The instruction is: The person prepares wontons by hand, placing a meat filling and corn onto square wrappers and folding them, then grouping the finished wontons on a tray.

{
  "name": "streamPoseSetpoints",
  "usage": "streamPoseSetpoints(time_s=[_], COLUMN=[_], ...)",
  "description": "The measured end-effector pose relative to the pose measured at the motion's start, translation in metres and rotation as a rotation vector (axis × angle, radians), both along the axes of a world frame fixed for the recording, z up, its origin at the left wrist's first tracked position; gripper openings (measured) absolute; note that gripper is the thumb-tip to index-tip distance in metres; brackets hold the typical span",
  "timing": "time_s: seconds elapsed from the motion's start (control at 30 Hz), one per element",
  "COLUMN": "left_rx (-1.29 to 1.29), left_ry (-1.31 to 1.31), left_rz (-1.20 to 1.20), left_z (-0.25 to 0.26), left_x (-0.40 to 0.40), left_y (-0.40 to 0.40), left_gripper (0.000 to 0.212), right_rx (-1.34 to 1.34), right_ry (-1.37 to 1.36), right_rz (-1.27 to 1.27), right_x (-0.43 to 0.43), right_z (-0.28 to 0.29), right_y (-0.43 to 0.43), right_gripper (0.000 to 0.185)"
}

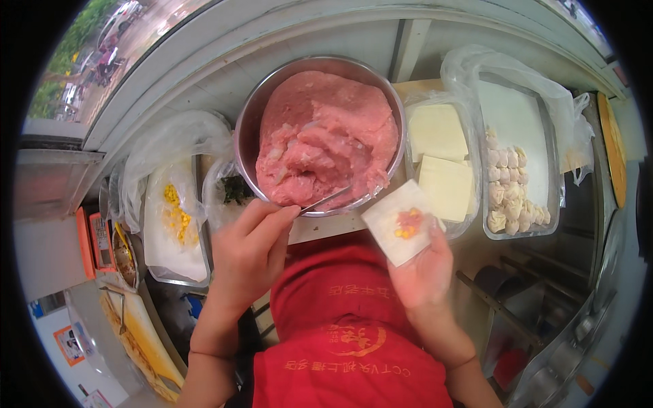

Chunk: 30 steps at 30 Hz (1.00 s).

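Observation:
My left hand (252, 250) grips a thin metal utensil (326, 200), whose far end rests at the raw minced meat (326, 137) in a large steel bowl (246, 130). In my right hand (423, 275) lies a square dough wrapper (383, 219), tilted, with my thumb at its right edge. A small dab of pink filling (409, 218) with yellow corn kernels (404, 232) sits on the wrapper. Just beyond this hand, stacked square wrappers (444, 183) lie in clear plastic. The handle end of the utensil is hidden in my left fist.
At the right, a metal tray (520, 234) holds rows of folded dumplings (512, 201) beneath pulled-back plastic film (510, 58). Corn kernels (176, 214) lie in a lined tray (176, 278) at left, near dark green leaves (234, 189) in a plastic bag. An orange scale (99, 239) stands farther left.

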<state>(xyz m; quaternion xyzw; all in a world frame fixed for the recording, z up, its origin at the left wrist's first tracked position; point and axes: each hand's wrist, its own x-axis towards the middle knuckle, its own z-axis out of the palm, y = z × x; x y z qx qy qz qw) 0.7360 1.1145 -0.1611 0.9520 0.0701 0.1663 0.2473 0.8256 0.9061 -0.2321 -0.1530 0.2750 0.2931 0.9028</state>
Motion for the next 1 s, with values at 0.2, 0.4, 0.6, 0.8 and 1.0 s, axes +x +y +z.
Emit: streamPoseSetpoints(time_s=[0.2, 0.4, 0.6, 0.8, 1.0], left_rx=[0.021, -0.293, 0.356, -0.108, -0.570], left_ry=[0.110, 0.000, -0.185, -0.101, 0.152], left_rz=[-0.085, -0.112, -0.444, -0.324, -0.059], left_z=[-0.007, -0.009, -0.025, -0.018, -0.011], left_x=[0.013, 0.008, 0.006, 0.001, 0.006], left_y=[0.001, 0.002, -0.009, 0.006, -0.008], left_gripper=[0.017, 0.016, 0.032, 0.022, 0.014], right_rx=[0.060, -0.048, 0.235, 0.296, 0.310], right_ry=[0.015, -0.098, -0.074, -0.201, -0.162], right_rz=[0.107, -0.033, 0.047, 0.001, 0.011], right_x=[-0.010, -0.009, 0.004, 0.020, 0.014], right_z=[0.008, 0.015, 0.018, 0.021, 0.026], right_y=[0.017, 0.013, 0.009, 0.012, 0.015], right_gripper=[0.051, 0.049, 0.037, 0.059, 0.054])
